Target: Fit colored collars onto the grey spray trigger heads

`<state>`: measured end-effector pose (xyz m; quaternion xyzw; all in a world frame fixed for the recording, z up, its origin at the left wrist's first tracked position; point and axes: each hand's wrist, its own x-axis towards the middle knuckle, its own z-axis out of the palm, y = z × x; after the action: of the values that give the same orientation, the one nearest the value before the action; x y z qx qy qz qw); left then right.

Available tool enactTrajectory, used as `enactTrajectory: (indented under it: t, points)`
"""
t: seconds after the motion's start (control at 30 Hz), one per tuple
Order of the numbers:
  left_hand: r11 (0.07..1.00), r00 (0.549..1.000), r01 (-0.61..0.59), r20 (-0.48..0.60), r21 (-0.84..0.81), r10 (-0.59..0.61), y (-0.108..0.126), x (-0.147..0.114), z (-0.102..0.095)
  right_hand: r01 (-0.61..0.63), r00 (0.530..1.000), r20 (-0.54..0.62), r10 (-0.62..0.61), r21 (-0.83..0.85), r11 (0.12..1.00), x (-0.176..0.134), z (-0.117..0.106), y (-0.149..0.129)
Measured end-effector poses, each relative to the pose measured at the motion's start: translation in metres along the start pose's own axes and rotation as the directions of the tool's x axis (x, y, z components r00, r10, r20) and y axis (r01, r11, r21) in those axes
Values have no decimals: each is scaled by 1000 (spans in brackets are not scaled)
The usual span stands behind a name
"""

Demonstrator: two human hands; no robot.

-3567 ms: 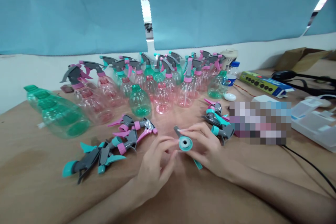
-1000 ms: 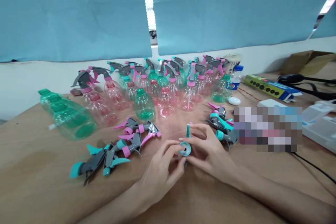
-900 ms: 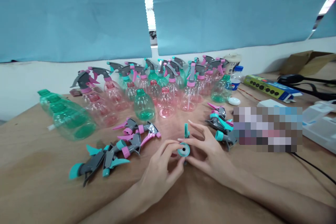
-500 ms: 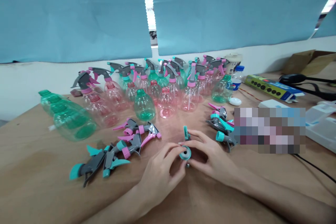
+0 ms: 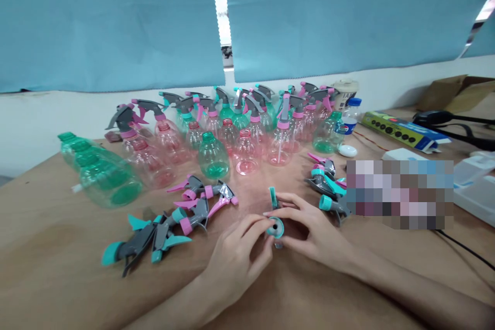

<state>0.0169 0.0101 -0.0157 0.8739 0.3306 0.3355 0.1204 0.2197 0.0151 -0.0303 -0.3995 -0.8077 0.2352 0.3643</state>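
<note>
Between my hands is a grey and teal trigger sprayer head (image 5: 277, 228), its round collar opening turned up toward me. My left hand (image 5: 242, 252) pinches the collar from the left with thumb and fingers. From the right, my right hand (image 5: 315, 229) grips the same sprayer head, fingers around its body. The teal trigger (image 5: 273, 197) sticks out beyond the right fingertips. To the left lie loose teal sprayer heads (image 5: 154, 237) and pink ones (image 5: 201, 203). More sprayer heads (image 5: 328, 185) lie to the right of my right hand.
Behind stand several pink bottles (image 5: 246, 157) and green bottles (image 5: 214, 160), many with sprayers fitted. Green bottles (image 5: 104, 180) stand at the left. A Pepsi bottle (image 5: 349, 118), a white lid (image 5: 347, 150), a long printed box (image 5: 404, 131) and a cardboard box (image 5: 456, 94) are at the right.
The sprayer head's collar has tilted slightly in my fingers. Both hands keep their hold almost in the same place; the whole view has shifted a little.
</note>
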Motion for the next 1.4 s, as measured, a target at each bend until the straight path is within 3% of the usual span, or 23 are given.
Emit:
enactTrajectory:
  t: [0.13,0.43,0.73,0.97,1.4]
  points:
    - [999,1000,-24,6,38,24,1,0,0,-2,1000,-17,2,7,1000,0,2,2]
    - [990,985,-116,135,78,105,-7,7,-6,7,1000,-23,-7,-7,1000,3,2,2]
    - [986,990,-143,-1,82,144,-7,7,-3,1,1000,27,-1,-4,1000,5,0,-4]
    - [995,991,-87,108,39,82,-8,6,-3,-11,999,39,12,-11,1000,4,0,-2]
    - [999,995,-38,89,7,37,-8,4,-2,19,1000,25,-19,8,1000,3,0,-1]
